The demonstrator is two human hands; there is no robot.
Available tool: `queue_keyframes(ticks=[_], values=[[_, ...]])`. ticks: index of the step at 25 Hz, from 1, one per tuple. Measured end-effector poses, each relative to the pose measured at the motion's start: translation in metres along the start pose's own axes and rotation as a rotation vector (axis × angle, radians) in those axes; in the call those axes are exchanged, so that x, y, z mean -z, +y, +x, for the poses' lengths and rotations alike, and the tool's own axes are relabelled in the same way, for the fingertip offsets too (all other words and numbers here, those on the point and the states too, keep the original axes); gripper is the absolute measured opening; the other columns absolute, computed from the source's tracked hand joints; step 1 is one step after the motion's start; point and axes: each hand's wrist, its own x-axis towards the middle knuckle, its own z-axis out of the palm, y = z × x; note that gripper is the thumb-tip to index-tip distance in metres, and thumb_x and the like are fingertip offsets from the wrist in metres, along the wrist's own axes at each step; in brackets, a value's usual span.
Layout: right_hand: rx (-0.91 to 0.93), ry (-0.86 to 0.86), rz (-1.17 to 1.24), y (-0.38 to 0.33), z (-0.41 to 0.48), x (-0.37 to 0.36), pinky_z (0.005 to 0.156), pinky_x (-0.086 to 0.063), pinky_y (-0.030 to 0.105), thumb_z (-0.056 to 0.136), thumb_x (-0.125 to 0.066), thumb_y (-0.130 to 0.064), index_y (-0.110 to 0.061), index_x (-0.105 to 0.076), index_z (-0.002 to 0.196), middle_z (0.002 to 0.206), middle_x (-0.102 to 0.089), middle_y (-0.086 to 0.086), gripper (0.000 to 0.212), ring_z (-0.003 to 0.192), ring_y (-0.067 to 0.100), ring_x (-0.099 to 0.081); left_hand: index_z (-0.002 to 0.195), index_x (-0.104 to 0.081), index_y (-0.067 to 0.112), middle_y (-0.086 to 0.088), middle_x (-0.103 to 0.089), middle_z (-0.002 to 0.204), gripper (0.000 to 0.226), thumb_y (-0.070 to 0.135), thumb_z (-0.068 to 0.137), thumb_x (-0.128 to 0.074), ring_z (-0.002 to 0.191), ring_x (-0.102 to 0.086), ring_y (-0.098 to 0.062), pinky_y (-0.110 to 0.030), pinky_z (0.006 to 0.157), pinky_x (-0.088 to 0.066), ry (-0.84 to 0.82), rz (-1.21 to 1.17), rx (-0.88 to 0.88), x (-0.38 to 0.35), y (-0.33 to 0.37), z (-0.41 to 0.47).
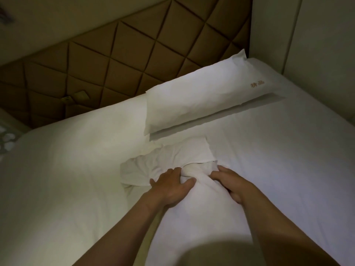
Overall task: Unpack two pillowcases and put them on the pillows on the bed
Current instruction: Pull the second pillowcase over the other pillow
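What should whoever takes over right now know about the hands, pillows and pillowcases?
Left hand: grips the second pillowcase where it bunches at the far end of the second pillow.
Right hand: grips the same fabric from the other side.
First pillow: cased, lying by the headboard.
Second pillow: lies lengthwise under the forearms. Its case is slack and crumpled beyond the hands.
Done: one pillow cased.
Left: seat the second pillow fully, smooth the case, and probably set it beside the first.
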Motion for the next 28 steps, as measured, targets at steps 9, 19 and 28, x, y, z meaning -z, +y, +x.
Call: queue_keyframes(ticks=[9,19,28], values=[[0.102,-0.151,-0.16,-0.03,-0.071,-0.066,0.073,-0.059,0.037,0.081,-0.044,0.011,-0.003,-0.069,0.107,0.093,-0.073,0.022,0.038,0.08,0.03,-0.071,0.139,-0.028,0.024,-0.003,-0.042,0.127,0.102,0.065,0.057,-0.074,0.115,-0.051,-0.026,-0.037,0.088,-0.05,0.171,-0.126,-0.044,0.044,-0.001,-0.049],[0.399,0.036,-0.575,-0.046,-0.133,-0.118,0.056,-0.037,0.026,0.09,-0.063,-0.011,-0.014,-0.065,0.065,0.055,-0.052,-0.003,0.025,0.054,0.012,-0.043,0.065,-0.033,0.024,0.007,-0.041,0.065,0.034,0.01,0.083,-0.057,0.059,-0.039,-0.011,-0.022,0.05,-0.022,0.625,-0.303,-0.292,0.066,-0.037,-0.127],[0.946,0.257,-1.026,-0.066,-0.217,-0.14,0.057,-0.029,0.023,0.097,-0.05,-0.028,-0.023,-0.038,0.061,0.066,-0.044,-0.01,0.038,0.06,0.003,-0.041,0.07,-0.044,0.014,-0.004,-0.051,0.066,0.027,0.003,0.084,-0.064,0.058,-0.041,-0.012,-0.02,0.055,-0.032,1.168,-0.38,-0.375,0.153,-0.039,-0.17]])
